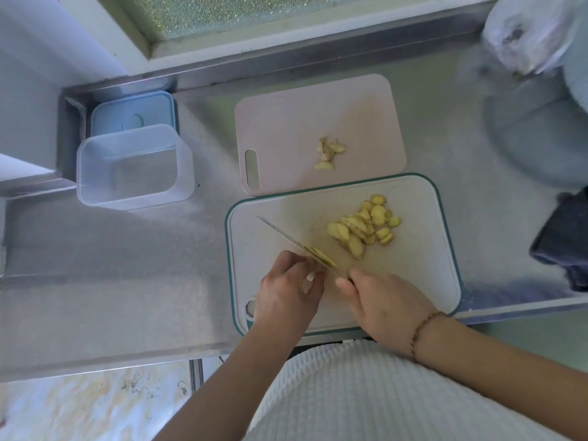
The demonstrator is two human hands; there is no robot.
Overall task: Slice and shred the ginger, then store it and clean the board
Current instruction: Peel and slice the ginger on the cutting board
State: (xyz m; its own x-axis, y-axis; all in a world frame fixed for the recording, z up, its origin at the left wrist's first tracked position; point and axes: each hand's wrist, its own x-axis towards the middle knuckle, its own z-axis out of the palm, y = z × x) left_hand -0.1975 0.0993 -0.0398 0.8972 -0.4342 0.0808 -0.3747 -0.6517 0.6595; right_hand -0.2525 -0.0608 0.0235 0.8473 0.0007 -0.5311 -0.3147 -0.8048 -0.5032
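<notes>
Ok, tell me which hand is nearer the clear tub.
Left. The left hand is at the board's left edge, closer to the clear tub; the right hand is farther right.

Person is wearing a white top (366, 393) w/ a ribbed, waffle-like texture, showing at bottom of view. Both forearms are showing bare, no sleeves reaching them. Right wrist is wearing a thin bracelet (421, 332) of small brownish beads, wrapping round just behind the right hand (381, 300). Left hand (288, 291) is wearing nothing, no rings or watch visible; one fingernail on it is showing pale & fairly long. Nails on the right hand are too blurred to tell.
</notes>
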